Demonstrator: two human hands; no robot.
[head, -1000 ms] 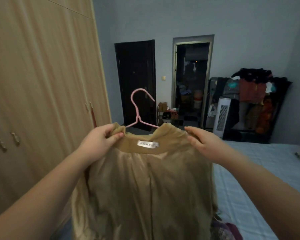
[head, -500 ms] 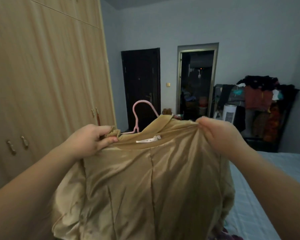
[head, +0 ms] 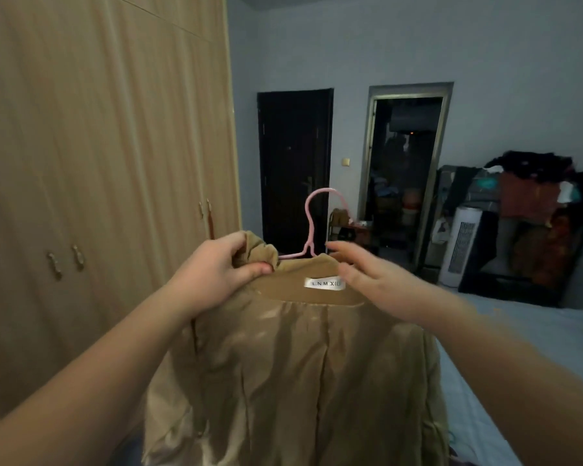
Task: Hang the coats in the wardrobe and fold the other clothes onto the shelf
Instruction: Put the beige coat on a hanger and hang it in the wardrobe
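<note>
Just right of the closed pale wooden wardrobe (head: 98, 163), the left hand (head: 216, 270) grips the collar of the tan satin-lined coat (head: 300, 364) on its thin pink hanger (head: 308, 223), while the right hand (head: 377, 280), fingers straight and holding nothing, should probably seat the other shoulder evenly.

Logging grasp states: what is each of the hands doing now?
Left hand: grips the tan coat at its collar.
Right hand: open, fingers straight, over the collar.
</note>
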